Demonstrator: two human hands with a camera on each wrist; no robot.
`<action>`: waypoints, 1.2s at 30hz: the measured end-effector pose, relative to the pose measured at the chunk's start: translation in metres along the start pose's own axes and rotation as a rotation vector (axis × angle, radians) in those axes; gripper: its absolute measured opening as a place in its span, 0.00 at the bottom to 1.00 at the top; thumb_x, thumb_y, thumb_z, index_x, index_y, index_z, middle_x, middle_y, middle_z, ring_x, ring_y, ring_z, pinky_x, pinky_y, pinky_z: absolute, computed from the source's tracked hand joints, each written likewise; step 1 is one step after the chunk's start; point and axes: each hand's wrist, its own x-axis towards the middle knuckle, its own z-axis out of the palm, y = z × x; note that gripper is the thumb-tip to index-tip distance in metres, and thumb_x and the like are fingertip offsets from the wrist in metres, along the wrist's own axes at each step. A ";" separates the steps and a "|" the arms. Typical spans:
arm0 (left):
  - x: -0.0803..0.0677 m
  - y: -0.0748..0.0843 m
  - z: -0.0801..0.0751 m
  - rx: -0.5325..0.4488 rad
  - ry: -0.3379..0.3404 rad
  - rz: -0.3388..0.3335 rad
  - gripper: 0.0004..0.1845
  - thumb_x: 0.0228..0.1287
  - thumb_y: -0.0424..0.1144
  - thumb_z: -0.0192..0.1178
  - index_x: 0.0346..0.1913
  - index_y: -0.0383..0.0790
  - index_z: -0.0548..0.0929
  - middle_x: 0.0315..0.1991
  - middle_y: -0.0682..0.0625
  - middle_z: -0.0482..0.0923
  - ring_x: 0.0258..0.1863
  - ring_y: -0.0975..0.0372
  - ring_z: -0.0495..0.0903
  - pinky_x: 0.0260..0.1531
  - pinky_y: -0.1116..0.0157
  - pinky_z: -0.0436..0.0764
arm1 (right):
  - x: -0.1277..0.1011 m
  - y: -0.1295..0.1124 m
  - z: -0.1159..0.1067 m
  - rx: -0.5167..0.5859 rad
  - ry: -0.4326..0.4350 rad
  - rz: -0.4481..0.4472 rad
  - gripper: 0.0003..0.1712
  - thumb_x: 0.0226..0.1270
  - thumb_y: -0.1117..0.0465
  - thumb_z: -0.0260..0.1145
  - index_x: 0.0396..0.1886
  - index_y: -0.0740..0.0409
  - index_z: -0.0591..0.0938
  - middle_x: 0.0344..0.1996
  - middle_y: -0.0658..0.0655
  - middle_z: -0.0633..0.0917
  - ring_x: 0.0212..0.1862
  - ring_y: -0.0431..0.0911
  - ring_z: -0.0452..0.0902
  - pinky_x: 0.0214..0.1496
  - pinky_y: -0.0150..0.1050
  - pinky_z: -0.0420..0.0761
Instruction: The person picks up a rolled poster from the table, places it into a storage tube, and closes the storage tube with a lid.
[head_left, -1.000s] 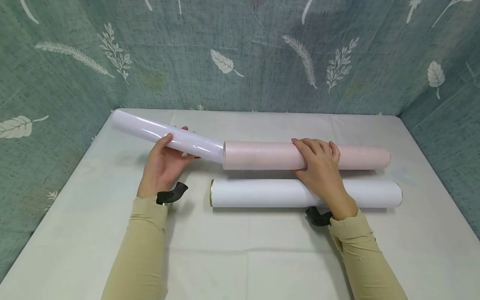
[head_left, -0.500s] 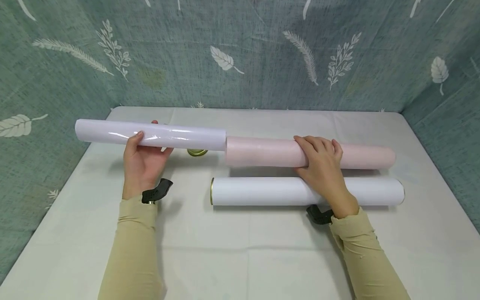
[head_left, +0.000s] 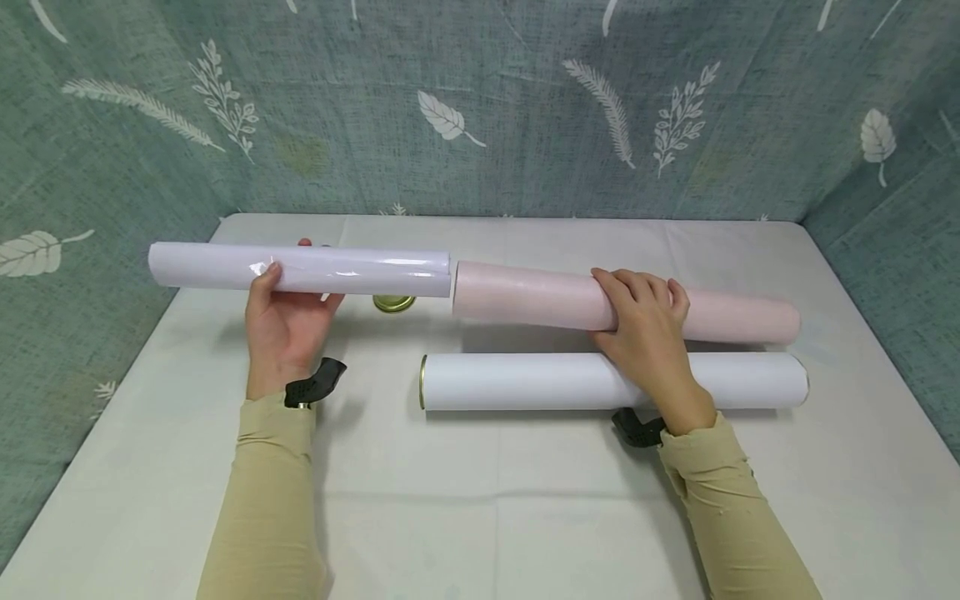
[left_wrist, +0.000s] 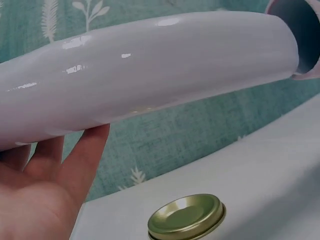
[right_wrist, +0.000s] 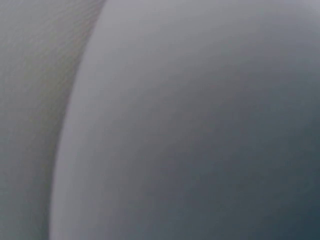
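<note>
Since half a second earlier, the glossy white paper roll (head_left: 300, 271) had levelled slightly, its right end just beside the open mouth of the pale pink cardboard tube (head_left: 626, 304). The left hand (head_left: 281, 325) held the roll from below, its grip curled round it, above the worktop (head_left: 480, 500). The right hand (head_left: 645, 333) gripped the pink tube from above. A white cardboard tube (head_left: 611, 382) lay nearer. A gold metal lid (left_wrist: 186, 218) sat under the roll. The right wrist view was a blur.
</note>
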 end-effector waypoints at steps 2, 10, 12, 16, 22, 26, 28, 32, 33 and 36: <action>0.000 -0.002 0.000 -0.003 -0.023 -0.011 0.29 0.56 0.28 0.54 0.58 0.50 0.59 0.59 0.45 0.63 0.57 0.48 0.64 0.55 0.45 0.57 | 0.000 0.000 0.000 -0.002 0.004 0.006 0.42 0.35 0.61 0.76 0.57 0.49 0.72 0.48 0.55 0.74 0.52 0.54 0.63 0.57 0.58 0.47; -0.001 -0.010 0.000 0.033 -0.081 -0.020 0.29 0.57 0.28 0.54 0.59 0.50 0.58 0.58 0.43 0.64 0.59 0.48 0.62 0.55 0.46 0.58 | -0.001 0.001 -0.001 -0.005 0.005 0.014 0.42 0.34 0.60 0.77 0.57 0.49 0.72 0.48 0.55 0.74 0.52 0.54 0.63 0.56 0.58 0.47; -0.001 -0.010 0.000 0.034 -0.085 -0.021 0.29 0.57 0.29 0.54 0.59 0.50 0.57 0.58 0.43 0.64 0.58 0.48 0.62 0.55 0.46 0.58 | -0.001 0.001 -0.001 -0.003 0.008 0.013 0.42 0.34 0.60 0.77 0.57 0.49 0.72 0.48 0.55 0.74 0.52 0.54 0.63 0.56 0.59 0.47; -0.001 -0.010 -0.001 0.044 -0.085 -0.018 0.29 0.57 0.29 0.55 0.60 0.50 0.57 0.59 0.43 0.63 0.58 0.48 0.62 0.55 0.46 0.58 | -0.001 0.001 -0.001 0.000 0.013 0.009 0.42 0.35 0.60 0.77 0.56 0.49 0.72 0.48 0.56 0.75 0.52 0.54 0.63 0.55 0.59 0.47; -0.001 -0.011 -0.002 0.028 -0.069 -0.008 0.30 0.57 0.29 0.55 0.60 0.51 0.57 0.60 0.43 0.63 0.58 0.48 0.62 0.55 0.45 0.57 | 0.000 0.000 0.000 -0.001 0.017 0.014 0.42 0.35 0.60 0.77 0.57 0.48 0.72 0.47 0.56 0.75 0.52 0.55 0.63 0.56 0.59 0.47; 0.000 -0.013 -0.004 0.021 -0.065 -0.009 0.30 0.57 0.28 0.54 0.60 0.50 0.57 0.60 0.43 0.62 0.60 0.48 0.61 0.55 0.45 0.58 | 0.000 0.001 0.000 0.001 0.021 0.015 0.42 0.35 0.59 0.77 0.56 0.48 0.72 0.47 0.56 0.74 0.52 0.55 0.63 0.56 0.59 0.47; 0.000 -0.014 -0.005 0.018 -0.069 -0.021 0.29 0.57 0.27 0.54 0.60 0.50 0.58 0.61 0.43 0.61 0.60 0.48 0.60 0.56 0.45 0.57 | 0.000 0.001 0.000 0.003 0.024 0.015 0.42 0.35 0.60 0.77 0.56 0.48 0.72 0.47 0.56 0.75 0.52 0.54 0.63 0.56 0.59 0.47; 0.000 -0.016 -0.005 0.025 -0.084 -0.048 0.28 0.57 0.28 0.54 0.59 0.47 0.58 0.61 0.42 0.61 0.60 0.47 0.61 0.56 0.46 0.57 | 0.000 0.001 0.001 0.004 0.029 0.012 0.41 0.35 0.60 0.77 0.56 0.48 0.72 0.47 0.56 0.75 0.52 0.54 0.63 0.56 0.59 0.47; 0.000 -0.016 -0.005 0.027 -0.087 -0.053 0.27 0.57 0.28 0.54 0.59 0.47 0.59 0.60 0.42 0.61 0.59 0.47 0.61 0.56 0.46 0.57 | 0.000 0.001 0.000 0.004 0.030 0.011 0.41 0.35 0.60 0.77 0.56 0.48 0.72 0.47 0.56 0.75 0.52 0.54 0.63 0.56 0.59 0.47; 0.000 -0.017 -0.004 0.031 -0.092 -0.057 0.27 0.57 0.28 0.54 0.58 0.46 0.59 0.59 0.42 0.63 0.58 0.47 0.62 0.56 0.46 0.56 | 0.000 0.000 0.000 0.005 0.032 0.007 0.42 0.35 0.59 0.77 0.56 0.48 0.72 0.47 0.56 0.75 0.52 0.54 0.63 0.56 0.59 0.47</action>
